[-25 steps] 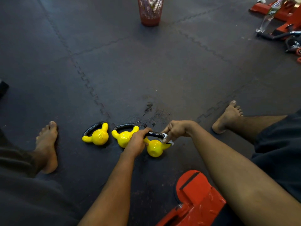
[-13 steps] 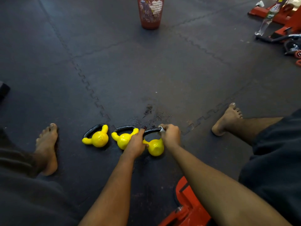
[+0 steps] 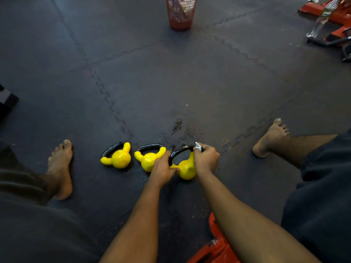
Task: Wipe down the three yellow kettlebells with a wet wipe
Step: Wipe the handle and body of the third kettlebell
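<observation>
Three small yellow kettlebells with black handles lie in a row on the dark floor mat: the left kettlebell [image 3: 119, 158], the middle kettlebell [image 3: 146, 160] and the right kettlebell [image 3: 185, 168]. My left hand [image 3: 163, 168] grips the right kettlebell at the left end of its handle and partly covers the middle one. My right hand [image 3: 206, 160] is closed over the right end of that handle, pressing a white wet wipe [image 3: 198, 146] against it. Only a corner of the wipe shows above my fingers.
My bare feet [image 3: 61, 168] [image 3: 271, 138] rest on the mat either side. A red mesh basket [image 3: 181, 13] stands far ahead. Red equipment [image 3: 212, 249] sits by my right arm; more red gear and a plastic bottle [image 3: 322, 18] are at the far right. A wet patch [image 3: 178, 128] marks the mat.
My right hand moved left from the outer end of the right kettlebell's handle onto its right side, carrying the wipe along it. My left hand kept its grip.
</observation>
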A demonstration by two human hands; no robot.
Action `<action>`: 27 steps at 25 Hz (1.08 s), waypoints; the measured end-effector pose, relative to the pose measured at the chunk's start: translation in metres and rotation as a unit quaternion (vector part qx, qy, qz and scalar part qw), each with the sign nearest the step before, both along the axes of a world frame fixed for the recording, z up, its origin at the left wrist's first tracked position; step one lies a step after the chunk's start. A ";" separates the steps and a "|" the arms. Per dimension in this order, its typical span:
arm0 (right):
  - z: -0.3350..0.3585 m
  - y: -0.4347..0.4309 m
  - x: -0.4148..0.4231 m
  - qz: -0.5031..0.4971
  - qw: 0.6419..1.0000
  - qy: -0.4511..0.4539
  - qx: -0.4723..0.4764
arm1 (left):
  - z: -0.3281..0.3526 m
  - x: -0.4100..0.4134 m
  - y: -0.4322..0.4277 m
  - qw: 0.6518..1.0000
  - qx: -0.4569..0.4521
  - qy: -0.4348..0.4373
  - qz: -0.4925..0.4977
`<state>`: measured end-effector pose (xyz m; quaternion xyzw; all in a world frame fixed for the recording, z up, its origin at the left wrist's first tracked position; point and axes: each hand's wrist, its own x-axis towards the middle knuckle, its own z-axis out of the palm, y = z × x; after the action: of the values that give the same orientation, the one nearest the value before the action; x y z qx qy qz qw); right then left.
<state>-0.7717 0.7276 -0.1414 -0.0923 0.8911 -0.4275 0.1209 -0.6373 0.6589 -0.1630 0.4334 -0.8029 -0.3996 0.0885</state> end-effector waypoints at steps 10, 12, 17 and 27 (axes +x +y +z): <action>-0.017 -0.008 -0.018 0.015 0.961 -0.271 -0.042 | 0.016 -0.023 0.020 0.999 0.005 0.040 -0.025; -0.005 -0.005 -0.020 0.044 0.952 -0.298 -0.047 | 0.017 -0.018 0.012 0.997 0.029 0.048 -0.058; 0.020 0.001 -0.026 0.093 0.930 -0.349 -0.070 | 0.029 -0.009 -0.014 0.984 0.093 0.042 -0.143; 0.025 0.004 -0.035 0.176 0.930 -0.324 -0.006 | 0.020 -0.008 -0.019 0.992 0.045 0.053 -0.101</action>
<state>-0.8068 0.7320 -0.1160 -0.1051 0.7703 -0.4114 0.4757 -0.6456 0.6395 -0.1434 0.3321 -0.8178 -0.4647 0.0709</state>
